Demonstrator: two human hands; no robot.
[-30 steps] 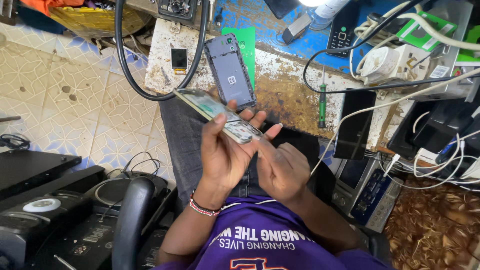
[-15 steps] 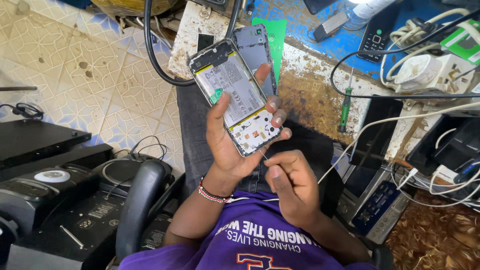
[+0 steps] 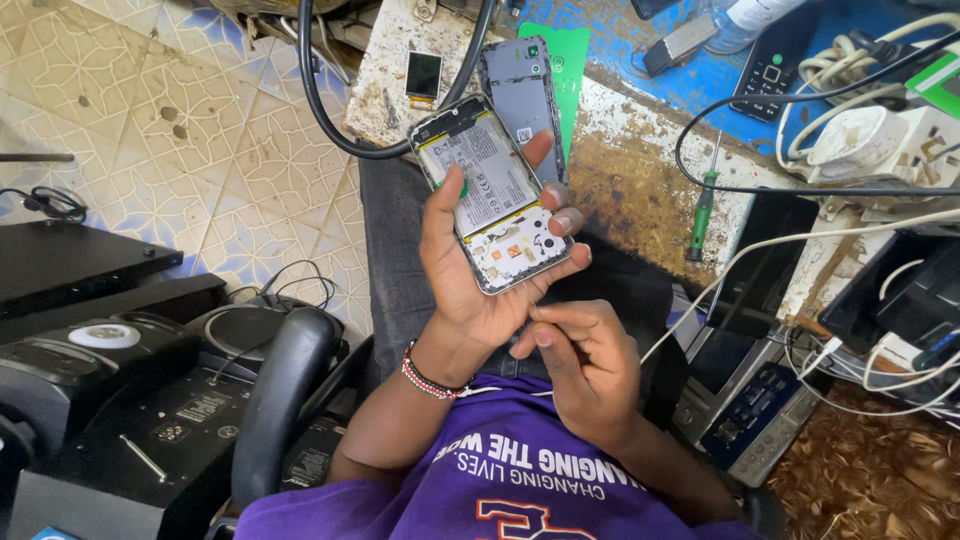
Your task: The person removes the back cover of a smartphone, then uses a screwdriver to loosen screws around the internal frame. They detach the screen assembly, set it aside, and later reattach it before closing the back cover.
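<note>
Left hand [image 3: 470,280] is wrapped around an opened smartphone [image 3: 492,195] at frame centre, battery and board showing. Right hand [image 3: 590,365] sits just below, fingers pinched together; can't tell if it's holding anything. Grey back cover [image 3: 520,90] lies on the workbench [image 3: 640,170] above.

Head cam, steep down, close over lap.
</note>
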